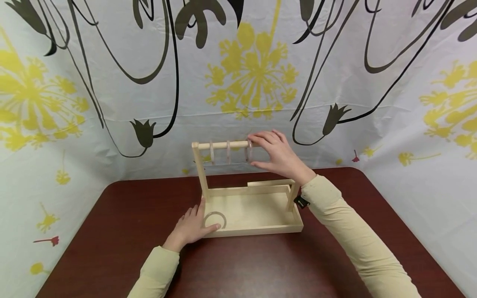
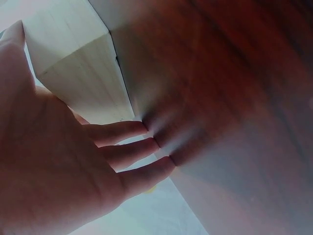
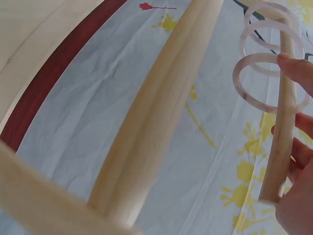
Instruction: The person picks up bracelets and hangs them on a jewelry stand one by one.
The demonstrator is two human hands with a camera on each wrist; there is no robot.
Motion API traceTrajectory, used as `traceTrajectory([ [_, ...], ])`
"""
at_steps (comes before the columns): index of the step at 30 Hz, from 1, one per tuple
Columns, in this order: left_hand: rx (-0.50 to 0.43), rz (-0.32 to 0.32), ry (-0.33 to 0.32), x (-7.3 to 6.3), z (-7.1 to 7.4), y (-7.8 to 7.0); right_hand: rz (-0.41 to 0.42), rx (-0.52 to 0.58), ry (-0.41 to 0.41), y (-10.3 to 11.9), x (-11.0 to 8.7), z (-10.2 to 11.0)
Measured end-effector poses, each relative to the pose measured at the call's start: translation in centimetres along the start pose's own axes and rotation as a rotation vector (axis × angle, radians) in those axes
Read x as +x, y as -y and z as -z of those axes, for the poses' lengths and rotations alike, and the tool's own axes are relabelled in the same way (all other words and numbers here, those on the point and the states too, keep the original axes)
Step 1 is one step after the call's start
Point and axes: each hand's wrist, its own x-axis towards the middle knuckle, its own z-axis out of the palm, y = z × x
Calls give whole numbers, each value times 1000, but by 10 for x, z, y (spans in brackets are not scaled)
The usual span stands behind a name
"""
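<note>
A pale wooden stand has a shallow tray base (image 1: 253,207), a tall left post and an upper rod (image 1: 220,145) whose right end is free. My right hand (image 1: 277,154) pinches a clear pinkish bangle (image 3: 236,81) around that rod, fingers above and thumb below. Farther left on the rod hang two more bangles, a whitish one (image 1: 212,153) and a pinkish one (image 1: 229,152). At the tray's front left corner my left hand (image 1: 191,225) holds the wood, thumb over the front rim and fingers along the outside. Beside that thumb, another bangle (image 1: 215,213) lies in the tray.
A lower rod (image 1: 270,183) runs left from the short right post (image 1: 293,196), below my right forearm. The stand sits on a dark red-brown table (image 1: 141,223). Close behind the table hangs a white cloth (image 1: 167,161) printed with flowers.
</note>
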Motion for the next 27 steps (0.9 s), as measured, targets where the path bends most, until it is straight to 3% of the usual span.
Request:
traceTrajectory([
  [15,-15,1,-1,0,-1,1,-7,-4,-34,14,7,-12],
  [27,-9,3,1,1,-1,1,25,105,-227,27,-20,-12],
])
